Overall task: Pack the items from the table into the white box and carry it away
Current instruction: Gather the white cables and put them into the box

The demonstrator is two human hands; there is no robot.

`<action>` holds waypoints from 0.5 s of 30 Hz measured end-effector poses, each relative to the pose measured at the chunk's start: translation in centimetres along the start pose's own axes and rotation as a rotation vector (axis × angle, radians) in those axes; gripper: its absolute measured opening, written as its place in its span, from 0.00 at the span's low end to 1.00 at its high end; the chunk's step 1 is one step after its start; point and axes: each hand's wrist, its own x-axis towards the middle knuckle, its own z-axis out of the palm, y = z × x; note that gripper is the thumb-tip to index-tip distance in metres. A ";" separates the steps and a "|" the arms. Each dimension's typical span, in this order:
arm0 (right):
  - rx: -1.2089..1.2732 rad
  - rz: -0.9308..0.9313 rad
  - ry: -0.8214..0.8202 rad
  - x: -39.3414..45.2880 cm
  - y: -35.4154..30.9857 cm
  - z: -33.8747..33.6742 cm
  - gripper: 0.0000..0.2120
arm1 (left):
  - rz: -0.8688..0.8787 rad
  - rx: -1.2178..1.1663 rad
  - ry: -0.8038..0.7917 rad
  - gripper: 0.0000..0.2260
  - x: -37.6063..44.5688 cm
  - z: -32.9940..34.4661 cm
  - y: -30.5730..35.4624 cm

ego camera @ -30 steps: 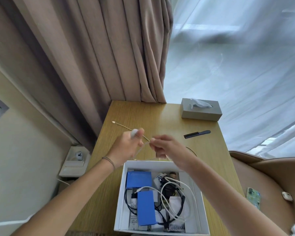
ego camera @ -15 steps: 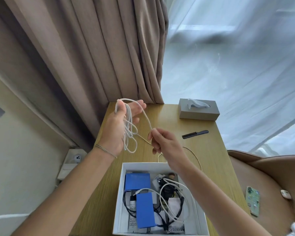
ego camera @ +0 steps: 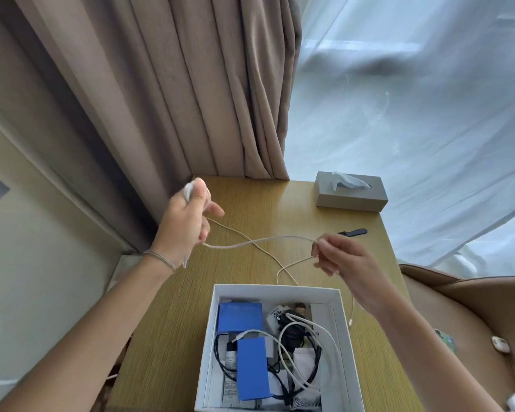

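The open white box point(ego camera: 275, 290) stands at the near edge of the wooden table point(ego camera: 268, 203); inside lie two blue packs, black and white cords and small items. A long white cable point(ego camera: 259, 240) stretches in the air between my hands above the table. My left hand point(ego camera: 188, 221) is closed around the cable's coiled part, held up at the left. My right hand point(ego camera: 339, 255) pinches the cable farther right; from there it loops down onto the table beside the box. A black comb point(ego camera: 353, 232) lies on the table to the right.
A grey tissue box point(ego camera: 351, 196) sits at the table's far right corner. Brown curtains and sheer white drapes hang behind. A tan armchair point(ego camera: 473, 307) with a phone and small white objects stands to the right. Wall sockets are at the left.
My hands have moved apart: the left stays raised at the left, the right went right, drawing the cable out in a long span. The loops seen hanging from the left hand are now bunched in its fist.
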 end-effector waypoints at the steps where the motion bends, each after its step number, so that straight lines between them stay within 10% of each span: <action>1: 0.051 -0.016 0.005 0.1 -0.6 0.0 0.12 | 0.005 0.029 -0.075 0.20 -0.6 0.5 -0.3; 6: 0.150 -0.041 -0.086 0.7 -2.7 3.1 0.12 | 0.008 -0.032 -0.424 0.29 -4.0 5.3 -0.8; 15: 0.442 -0.019 0.019 1.0 -2.7 6.6 0.10 | -0.158 -0.137 -0.551 0.44 -6.5 8.6 -1.6</action>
